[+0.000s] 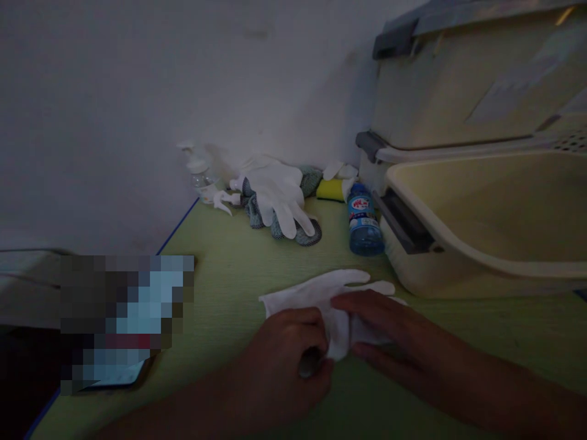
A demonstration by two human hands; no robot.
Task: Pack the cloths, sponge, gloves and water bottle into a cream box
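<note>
A white cloth glove (pixel 321 293) lies flat on the green table (pixel 229 275) in front of me. My left hand (pixel 284 354) is curled, its fingers pinching the glove's near edge. My right hand (pixel 380 330) rests on the glove from the right, with its fingers bent and pressing the fabric together with the left. The glove's fingers point right, toward a beige bin.
At the back by the wall lie another white glove (pixel 275 189) on a grey-green cloth (pixel 302 229), a pump bottle (pixel 199 171), a yellow sponge (pixel 330 189) and a small water bottle (pixel 364 223). Stacked beige plastic bins (pixel 481 201) fill the right. A blurred object (pixel 128 318) sits at the left.
</note>
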